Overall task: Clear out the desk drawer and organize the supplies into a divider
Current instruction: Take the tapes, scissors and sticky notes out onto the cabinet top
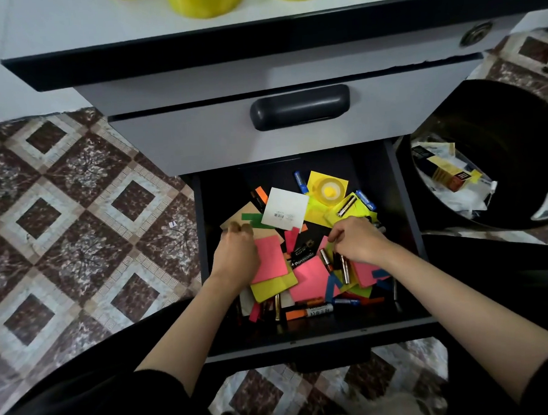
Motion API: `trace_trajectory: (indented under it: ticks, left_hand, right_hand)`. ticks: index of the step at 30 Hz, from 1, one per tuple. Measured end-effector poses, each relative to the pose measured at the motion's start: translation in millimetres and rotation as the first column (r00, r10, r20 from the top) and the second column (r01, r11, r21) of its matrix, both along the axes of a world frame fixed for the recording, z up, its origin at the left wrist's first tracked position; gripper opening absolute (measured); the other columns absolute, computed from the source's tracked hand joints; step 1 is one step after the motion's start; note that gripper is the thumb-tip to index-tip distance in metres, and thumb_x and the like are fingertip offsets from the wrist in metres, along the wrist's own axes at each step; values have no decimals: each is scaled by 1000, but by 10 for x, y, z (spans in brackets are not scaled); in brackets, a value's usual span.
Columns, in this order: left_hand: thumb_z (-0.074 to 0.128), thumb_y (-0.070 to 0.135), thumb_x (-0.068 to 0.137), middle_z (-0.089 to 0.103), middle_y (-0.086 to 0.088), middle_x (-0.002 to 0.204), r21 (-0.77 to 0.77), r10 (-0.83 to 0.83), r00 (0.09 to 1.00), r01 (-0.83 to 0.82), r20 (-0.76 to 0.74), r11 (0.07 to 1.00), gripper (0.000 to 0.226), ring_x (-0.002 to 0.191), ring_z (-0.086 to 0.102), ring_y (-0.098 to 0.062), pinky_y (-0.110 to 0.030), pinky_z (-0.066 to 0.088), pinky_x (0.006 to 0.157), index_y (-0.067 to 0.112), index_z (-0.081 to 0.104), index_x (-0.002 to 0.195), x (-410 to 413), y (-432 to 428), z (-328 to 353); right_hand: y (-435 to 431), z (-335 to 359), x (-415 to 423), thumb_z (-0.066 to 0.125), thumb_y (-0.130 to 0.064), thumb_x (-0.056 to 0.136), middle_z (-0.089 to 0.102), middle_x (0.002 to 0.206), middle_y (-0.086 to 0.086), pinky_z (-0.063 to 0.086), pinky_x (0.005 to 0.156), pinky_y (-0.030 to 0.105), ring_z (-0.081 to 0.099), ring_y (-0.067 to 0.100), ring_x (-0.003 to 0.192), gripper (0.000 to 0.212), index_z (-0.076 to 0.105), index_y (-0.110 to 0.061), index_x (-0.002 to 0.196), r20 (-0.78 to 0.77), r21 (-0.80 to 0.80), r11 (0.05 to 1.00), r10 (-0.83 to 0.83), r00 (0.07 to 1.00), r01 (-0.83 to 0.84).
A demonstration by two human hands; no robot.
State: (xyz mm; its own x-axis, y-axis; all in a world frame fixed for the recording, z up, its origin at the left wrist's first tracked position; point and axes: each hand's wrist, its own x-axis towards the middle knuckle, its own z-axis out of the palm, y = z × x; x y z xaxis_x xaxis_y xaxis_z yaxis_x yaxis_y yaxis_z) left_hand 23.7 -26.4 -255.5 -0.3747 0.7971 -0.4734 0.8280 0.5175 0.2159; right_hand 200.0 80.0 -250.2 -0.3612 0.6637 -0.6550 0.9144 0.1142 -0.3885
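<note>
The bottom desk drawer [405, 200] is pulled open below me, its dark inside littered with supplies. Pink sticky notes [270, 258], yellow ones [317, 214], a white pad [287, 208], a small tape roll [329, 190], batteries [345, 268] and a marker [316, 309] lie mixed together. My left hand [235, 252] is over the left side of the pile, fingertips curled onto a tan card [244, 213]. My right hand [358, 241] reaches into the right side, thumb and fingers pinching a yellow-green note beside the batteries. No divider is in view.
A shut drawer with a dark handle [299, 107] juts out above the open one. Yellow objects [204, 1] stand on the desk top. A black bin [490, 123] with wrappers is at the right. The floor is patterned tile [75, 202].
</note>
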Motion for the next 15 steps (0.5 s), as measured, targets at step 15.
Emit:
trace_trajectory:
  ticks: [15]
  left_hand:
    - [61,21,89,52,-21,124,-160,5,995,-22,-102,987,41,117,49,-32,-33,41,93,-3,51,121,-202,356,-111]
  right_hand:
    - [215,44,100,58,-4,84,66,108,7,51,79,29,61,22,95,17,71,-11,93,-18,11,994,-110,994,110]
